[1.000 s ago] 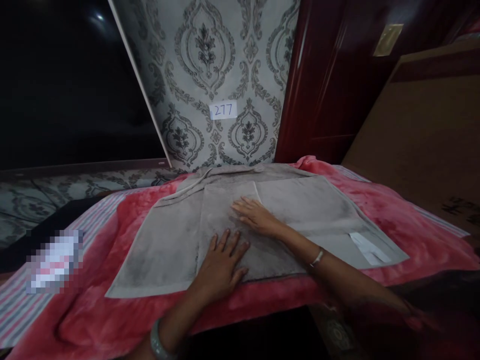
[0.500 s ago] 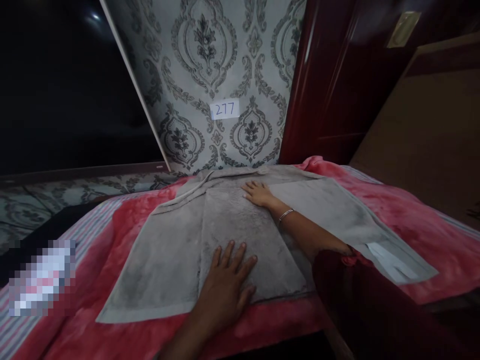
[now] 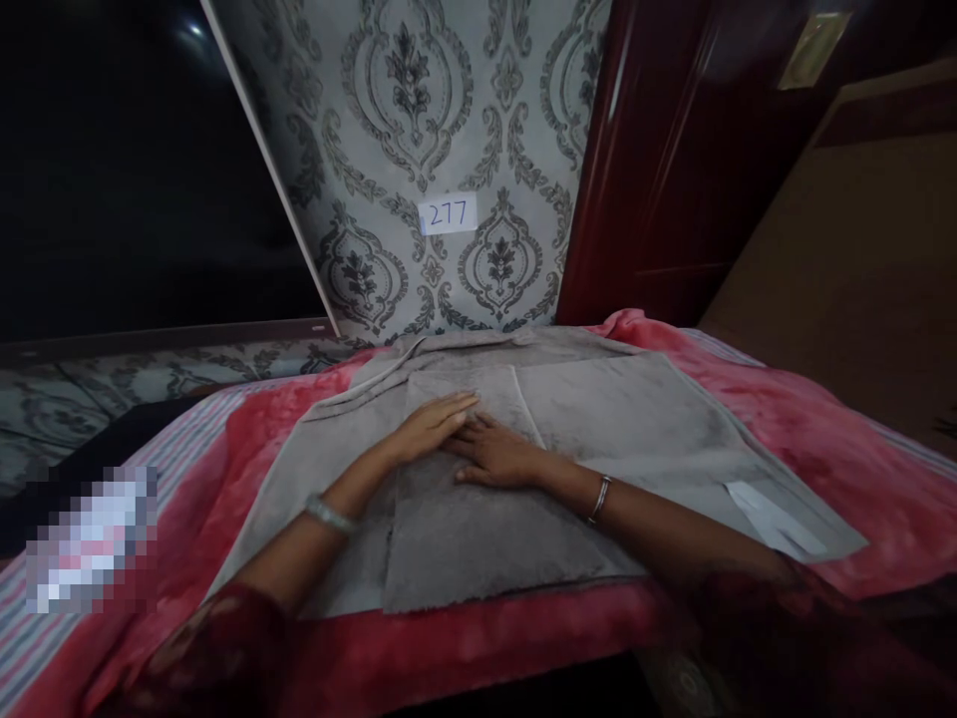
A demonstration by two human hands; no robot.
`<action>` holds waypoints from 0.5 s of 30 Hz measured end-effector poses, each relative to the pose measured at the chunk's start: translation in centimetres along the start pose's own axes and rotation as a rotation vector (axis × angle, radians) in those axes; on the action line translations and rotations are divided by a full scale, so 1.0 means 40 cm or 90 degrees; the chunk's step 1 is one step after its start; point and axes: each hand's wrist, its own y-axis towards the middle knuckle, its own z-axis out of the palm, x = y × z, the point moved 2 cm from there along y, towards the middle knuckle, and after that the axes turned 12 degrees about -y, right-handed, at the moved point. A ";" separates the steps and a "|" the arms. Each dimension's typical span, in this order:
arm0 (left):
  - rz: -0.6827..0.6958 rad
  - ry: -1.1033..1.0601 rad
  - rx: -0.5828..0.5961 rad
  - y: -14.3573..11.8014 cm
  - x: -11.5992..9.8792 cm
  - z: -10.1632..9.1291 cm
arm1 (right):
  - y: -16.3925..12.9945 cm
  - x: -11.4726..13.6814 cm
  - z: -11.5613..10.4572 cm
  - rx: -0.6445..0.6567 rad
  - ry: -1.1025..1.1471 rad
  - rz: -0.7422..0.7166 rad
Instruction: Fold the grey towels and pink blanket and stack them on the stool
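Observation:
A grey plush cloth (image 3: pixel 643 409) lies spread out, with a folded panel (image 3: pixel 485 553) of the same fabric down its middle and a rumpled far edge. My left hand (image 3: pixel 430 427) rests on the panel, its fingers stretched out and pointing right. Close against it, my right hand (image 3: pixel 502 454) lies with fingers extended to the left, so the fingertips of both hands meet or overlap. Neither hand grasps the fabric. A white strip (image 3: pixel 774 519) lies on the cloth's right part.
Under the grey cloth is a red plush blanket (image 3: pixel 814 429), over a striped sheet (image 3: pixel 179 459). Behind stand a patterned wall with a paper marked 277 (image 3: pixel 449 213), a dark screen (image 3: pixel 135 170) at left, and a dark red door (image 3: pixel 658 179) at right.
My left hand has moved forward, away from me, onto the middle of the panel. My right hand has come nearer and slightly left, so both hands now touch.

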 end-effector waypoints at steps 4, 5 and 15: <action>-0.100 0.133 0.120 0.143 0.115 -0.010 | 0.002 0.003 -0.002 -0.004 0.007 0.033; -0.106 0.156 0.122 0.159 0.136 -0.004 | -0.001 0.009 -0.002 0.001 0.011 0.039; -0.068 0.203 0.106 0.153 0.180 0.026 | -0.212 0.253 -0.039 0.061 0.198 -0.166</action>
